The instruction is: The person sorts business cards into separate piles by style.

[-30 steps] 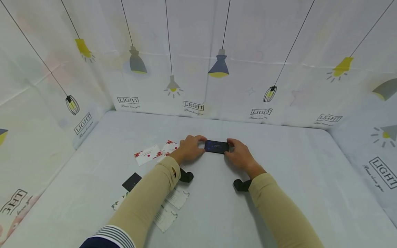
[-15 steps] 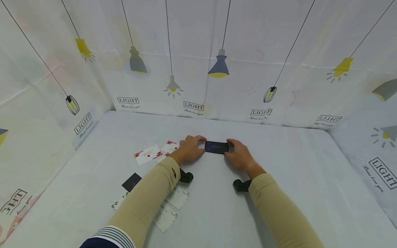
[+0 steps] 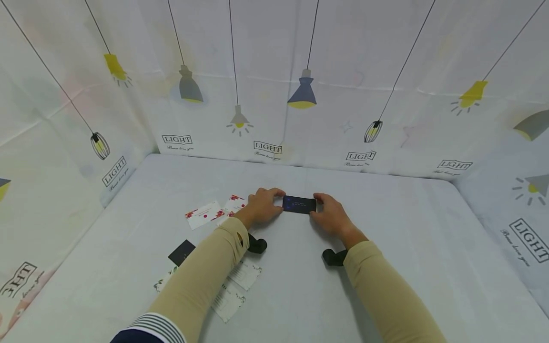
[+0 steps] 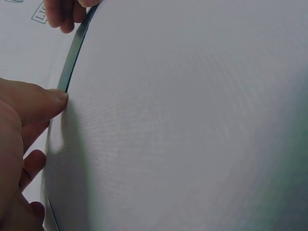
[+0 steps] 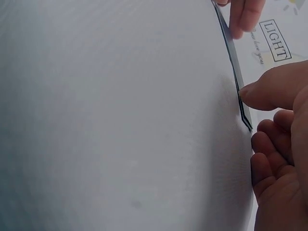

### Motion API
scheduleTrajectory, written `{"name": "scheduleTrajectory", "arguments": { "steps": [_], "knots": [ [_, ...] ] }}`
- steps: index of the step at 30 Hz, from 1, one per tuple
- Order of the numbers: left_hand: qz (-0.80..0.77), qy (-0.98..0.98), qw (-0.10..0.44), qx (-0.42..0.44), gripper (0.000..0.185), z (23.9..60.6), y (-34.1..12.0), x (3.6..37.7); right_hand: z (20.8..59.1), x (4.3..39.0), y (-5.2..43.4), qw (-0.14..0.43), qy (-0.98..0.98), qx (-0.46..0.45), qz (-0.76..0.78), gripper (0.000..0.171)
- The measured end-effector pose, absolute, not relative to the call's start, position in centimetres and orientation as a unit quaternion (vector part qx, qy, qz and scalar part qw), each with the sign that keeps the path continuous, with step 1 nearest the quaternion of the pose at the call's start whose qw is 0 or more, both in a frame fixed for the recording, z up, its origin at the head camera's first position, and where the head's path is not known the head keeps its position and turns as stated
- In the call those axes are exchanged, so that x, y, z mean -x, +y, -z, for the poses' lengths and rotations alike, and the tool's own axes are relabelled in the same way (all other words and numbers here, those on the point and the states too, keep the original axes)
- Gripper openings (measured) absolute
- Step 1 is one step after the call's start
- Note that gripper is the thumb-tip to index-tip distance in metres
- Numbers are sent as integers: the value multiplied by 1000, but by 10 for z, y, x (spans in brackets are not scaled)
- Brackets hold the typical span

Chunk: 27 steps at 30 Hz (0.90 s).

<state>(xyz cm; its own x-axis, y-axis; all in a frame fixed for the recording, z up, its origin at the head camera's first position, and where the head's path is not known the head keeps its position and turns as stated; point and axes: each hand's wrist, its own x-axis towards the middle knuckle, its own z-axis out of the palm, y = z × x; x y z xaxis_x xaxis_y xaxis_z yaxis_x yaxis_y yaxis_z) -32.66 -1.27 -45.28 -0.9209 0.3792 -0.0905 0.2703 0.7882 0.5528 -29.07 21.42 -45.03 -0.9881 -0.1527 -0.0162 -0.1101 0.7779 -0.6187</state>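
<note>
Running lengthwise roughly parallel to the far edge of the table (image 3: 420, 228), and set toward it, the dark card (image 3: 299, 205) is pinched at opposite short ends by left hand (image 3: 263, 206) and right hand (image 3: 332, 216), neither nearer.

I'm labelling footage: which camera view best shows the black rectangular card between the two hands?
The head view, which shows the printed face of the black rectangular card between the left hand and the right hand. Both wrist views catch it nearly edge-on, as a narrow strip.
</note>
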Motion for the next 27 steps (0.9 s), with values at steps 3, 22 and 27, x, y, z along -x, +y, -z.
{"name": "scheduleTrajectory", "arguments": {
  "steps": [3, 22, 27],
  "knots": [
    [-270, 941, 100, -175, 48, 453, -14, 327, 451, 290, 214, 36, 938, 68, 338, 63],
    [-300, 927, 106, -199, 46, 417, -59, 312, 430, 269, 199, 9, 915, 112, 387, 68],
    [-299, 920, 96, -234, 46, 412, -82, 304, 425, 258, 193, 11, 905, 121, 407, 67]
  ]
}}
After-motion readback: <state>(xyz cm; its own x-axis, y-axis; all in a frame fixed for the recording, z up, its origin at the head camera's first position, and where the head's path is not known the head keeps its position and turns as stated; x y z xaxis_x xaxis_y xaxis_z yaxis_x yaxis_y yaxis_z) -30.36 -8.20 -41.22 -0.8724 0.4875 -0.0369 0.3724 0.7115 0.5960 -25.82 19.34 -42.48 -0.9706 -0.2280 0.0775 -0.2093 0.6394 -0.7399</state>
